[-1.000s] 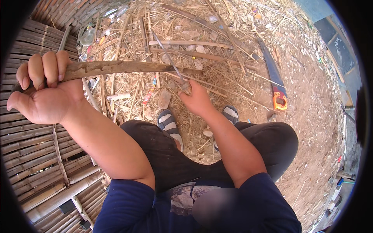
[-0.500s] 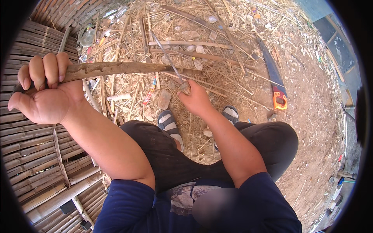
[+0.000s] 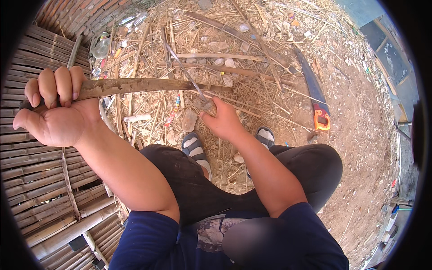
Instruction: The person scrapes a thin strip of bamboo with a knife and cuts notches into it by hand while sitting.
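Over straw (image 3: 260, 100), patchy brown slat (image 3: 144, 84)

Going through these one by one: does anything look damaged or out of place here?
Mildly, yes. The wooden strip in the left hand has uneven, patchy marks, as if its surface were flaking. Straw and litter lie strewn over the ground, and a saw lies there unheld, to the right.
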Tool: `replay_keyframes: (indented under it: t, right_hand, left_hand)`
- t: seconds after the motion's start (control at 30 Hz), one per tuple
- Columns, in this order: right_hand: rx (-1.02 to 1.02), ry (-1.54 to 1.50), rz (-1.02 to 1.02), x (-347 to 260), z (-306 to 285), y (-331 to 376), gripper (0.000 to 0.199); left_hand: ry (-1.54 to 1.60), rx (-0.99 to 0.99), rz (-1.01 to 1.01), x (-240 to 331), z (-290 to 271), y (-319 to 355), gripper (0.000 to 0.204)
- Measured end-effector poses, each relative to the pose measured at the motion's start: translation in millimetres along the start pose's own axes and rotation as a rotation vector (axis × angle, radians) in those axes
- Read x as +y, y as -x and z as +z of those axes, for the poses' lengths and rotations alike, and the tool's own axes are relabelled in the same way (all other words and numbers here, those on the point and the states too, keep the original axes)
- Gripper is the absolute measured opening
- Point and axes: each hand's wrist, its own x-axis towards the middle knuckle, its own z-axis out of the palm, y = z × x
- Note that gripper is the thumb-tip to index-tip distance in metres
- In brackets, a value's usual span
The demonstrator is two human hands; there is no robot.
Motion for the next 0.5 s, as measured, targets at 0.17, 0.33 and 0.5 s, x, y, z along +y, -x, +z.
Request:
replay_keyframes:
  t: [0.17, 0.33, 0.5]
  right_hand:
    - [0.035, 0.048, -0.057, 8.4, 4.2, -2.7, 0.043]
    - [0.029, 0.039, -0.055, 6.5, 4.9, -1.4, 0.043]
    - [0.023, 0.023, -0.050, 5.5, 4.5, -2.3, 0.044]
  left_hand:
    - [-0.052, 0.000, 0.028, -2.0, 0.9, 0.2, 0.054]
    - [-0.018, -0.032, 0.004, -0.3, -1.7, 0.7, 0.054]
    - [0.018, -0.058, -0.010, -1.1, -3.9, -1.9, 0.054]
